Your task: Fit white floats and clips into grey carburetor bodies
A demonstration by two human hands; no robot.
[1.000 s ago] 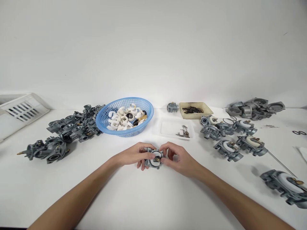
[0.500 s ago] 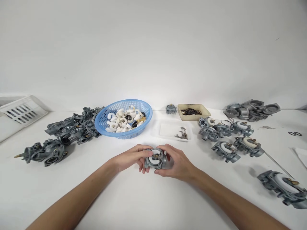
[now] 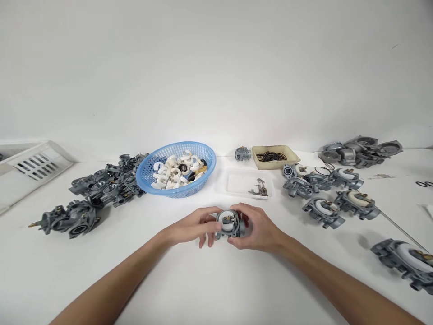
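Note:
A grey metal carburetor (image 3: 232,234) with a white float (image 3: 224,225) in its open bowl side faces up between my hands. My right hand (image 3: 259,228) is wrapped round its right side, thumb at the near edge and fingers at the far edge. On the left, my left hand (image 3: 198,225) grips the body with its thumb against the rim by the float. Some left fingers hang below, partly hidden. Small brass parts show in the middle of the float.
Behind are a blue basket (image 3: 142,184) of white floats, a clear tray (image 3: 233,185) of small metal pins and a cream tray (image 3: 294,163) of black rings. Carburetors (image 3: 111,185) pile at left. Several float-fitted carburetors (image 3: 323,212) and a thin rod (image 3: 402,230) lie at right, bowl covers (image 3: 365,151) beyond.
My left thumb has drawn back from the top of the float to the carburetor's left rim. The carburetor and both hands sit slightly further right in view.

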